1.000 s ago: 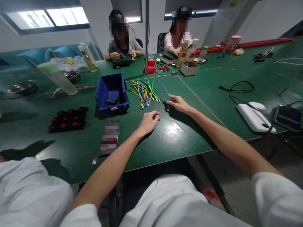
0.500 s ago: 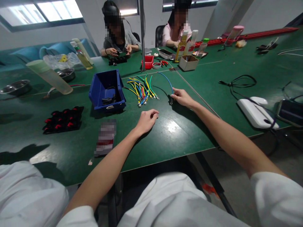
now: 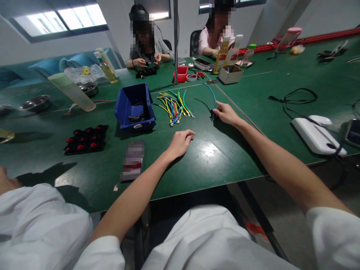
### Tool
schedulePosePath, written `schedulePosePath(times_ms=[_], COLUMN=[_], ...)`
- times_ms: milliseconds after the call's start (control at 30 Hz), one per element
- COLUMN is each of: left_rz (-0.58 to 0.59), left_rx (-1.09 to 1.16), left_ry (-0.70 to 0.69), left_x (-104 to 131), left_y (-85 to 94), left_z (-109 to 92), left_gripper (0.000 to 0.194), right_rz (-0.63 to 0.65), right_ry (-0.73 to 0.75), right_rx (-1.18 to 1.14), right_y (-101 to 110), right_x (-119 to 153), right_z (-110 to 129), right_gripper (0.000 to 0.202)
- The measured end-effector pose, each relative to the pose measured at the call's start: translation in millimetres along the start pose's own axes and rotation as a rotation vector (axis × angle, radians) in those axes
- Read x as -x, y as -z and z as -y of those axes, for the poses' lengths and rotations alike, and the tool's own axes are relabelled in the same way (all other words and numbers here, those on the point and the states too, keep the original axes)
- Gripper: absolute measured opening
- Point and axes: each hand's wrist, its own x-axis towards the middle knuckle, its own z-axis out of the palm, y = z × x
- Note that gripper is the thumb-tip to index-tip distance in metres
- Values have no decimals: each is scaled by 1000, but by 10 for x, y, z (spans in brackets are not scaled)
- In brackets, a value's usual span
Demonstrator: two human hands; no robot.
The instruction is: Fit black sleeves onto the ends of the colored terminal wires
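While the left hand is half-curled, the right hand, pinching blue wire, has moved rightward.

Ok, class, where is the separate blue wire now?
In the head view, the blue wire is right of centre, held in the right hand, right of the coloured wire pile.

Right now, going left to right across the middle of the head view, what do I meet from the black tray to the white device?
Black tray with red pieces, blue bin, wire pile, blue wire, right hand holding it, white device.
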Motion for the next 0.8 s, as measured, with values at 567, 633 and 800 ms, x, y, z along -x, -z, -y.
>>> schedulePosePath(times_ms=[567,633,800], left_rz=[13,15,7], left_rx=[-26,-31,-39], left_ry=[-34,-33,-30], left_x=[-2,0,10], left_y=[-10,-10,-11], left_z=[15,12,-3], left_gripper=[25,25,23], right_rz=[-103,-107,-115], right_ry=[-17,-9,-30], right_rx=[294,303,280], right_y=[153,152,154], right_x=[-15,-27,-49], right_z=[-91,-121,-155], right_gripper=[56,57,58])
